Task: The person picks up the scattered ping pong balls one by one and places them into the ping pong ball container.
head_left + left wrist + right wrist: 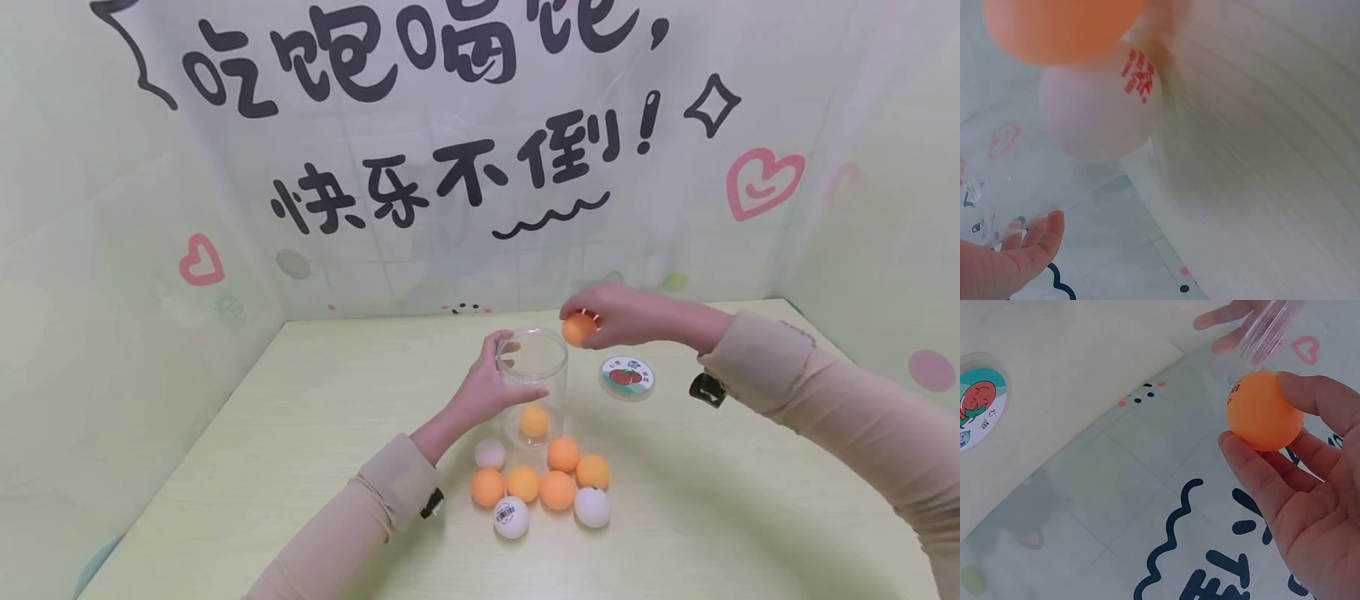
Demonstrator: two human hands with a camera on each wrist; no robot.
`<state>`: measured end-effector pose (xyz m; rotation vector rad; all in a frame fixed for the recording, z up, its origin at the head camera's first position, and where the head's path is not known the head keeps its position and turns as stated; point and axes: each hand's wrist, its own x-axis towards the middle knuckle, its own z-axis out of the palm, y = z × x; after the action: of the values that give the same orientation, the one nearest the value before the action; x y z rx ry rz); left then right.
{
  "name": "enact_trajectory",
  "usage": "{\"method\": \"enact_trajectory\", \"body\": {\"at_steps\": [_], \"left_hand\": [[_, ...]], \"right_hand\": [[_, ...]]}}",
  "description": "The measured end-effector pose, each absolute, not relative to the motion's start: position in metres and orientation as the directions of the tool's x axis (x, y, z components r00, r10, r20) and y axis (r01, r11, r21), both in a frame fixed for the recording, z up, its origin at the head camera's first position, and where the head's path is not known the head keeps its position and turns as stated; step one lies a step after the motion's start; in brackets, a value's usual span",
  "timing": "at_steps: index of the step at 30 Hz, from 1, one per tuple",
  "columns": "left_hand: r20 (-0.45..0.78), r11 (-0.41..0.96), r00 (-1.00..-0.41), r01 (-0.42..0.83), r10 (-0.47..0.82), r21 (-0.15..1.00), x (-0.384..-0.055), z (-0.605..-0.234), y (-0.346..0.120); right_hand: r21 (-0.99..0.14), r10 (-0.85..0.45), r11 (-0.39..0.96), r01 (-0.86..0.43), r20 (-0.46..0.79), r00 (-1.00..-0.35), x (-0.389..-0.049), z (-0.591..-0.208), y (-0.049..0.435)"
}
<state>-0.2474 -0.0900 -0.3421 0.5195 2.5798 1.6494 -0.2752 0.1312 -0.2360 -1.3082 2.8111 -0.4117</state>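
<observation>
A clear plastic jar [553,392] stands upright on the table with one orange ping-pong ball [534,421] at its bottom. My left hand [487,383] grips the jar's side, thumb across the front and fingers behind. Just right of the jar's mouth, my right hand [618,315] pinches another orange ping-pong ball [1264,412] between thumb and fingertips. In front of the jar lies a cluster of several orange balls [557,491] and white balls [512,517]. A white ball with red print [1100,103] shows close up in the left wrist view.
A round lid [627,377] with a strawberry-like picture lies to the right of the jar. The pale wooden table [300,417] ends at a printed fabric backdrop [450,267] behind, with side panels left and right.
</observation>
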Motion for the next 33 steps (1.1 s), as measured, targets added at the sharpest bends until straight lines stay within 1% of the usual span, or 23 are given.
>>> {"method": "enact_trajectory", "body": {"at_steps": [14,21,27,33], "left_hand": [[0.142,0.378,-0.944,0.253,0.299,0.890,-0.247,-0.341,-0.090],[0.137,0.378,-0.944,0.250,0.301,0.892,-0.248,-0.342,-0.090],[0.130,0.376,-0.943,0.246,0.307,0.893,-0.247,-0.341,-0.091],[0.129,0.387,-0.945,0.244,0.300,0.889,-0.247,-0.341,-0.092]], "right_hand": [[-0.213,-0.828,0.540,-0.814,0.038,-0.559,-0.270,-0.229,0.111],[-0.240,-0.853,0.509,-0.827,-0.009,-0.522,-0.268,-0.229,0.104],[-0.236,-0.884,0.459,-0.856,-0.022,-0.468,-0.269,-0.230,0.099],[-0.250,-0.894,0.446,-0.859,-0.081,-0.441,-0.268,-0.229,0.094]]}}
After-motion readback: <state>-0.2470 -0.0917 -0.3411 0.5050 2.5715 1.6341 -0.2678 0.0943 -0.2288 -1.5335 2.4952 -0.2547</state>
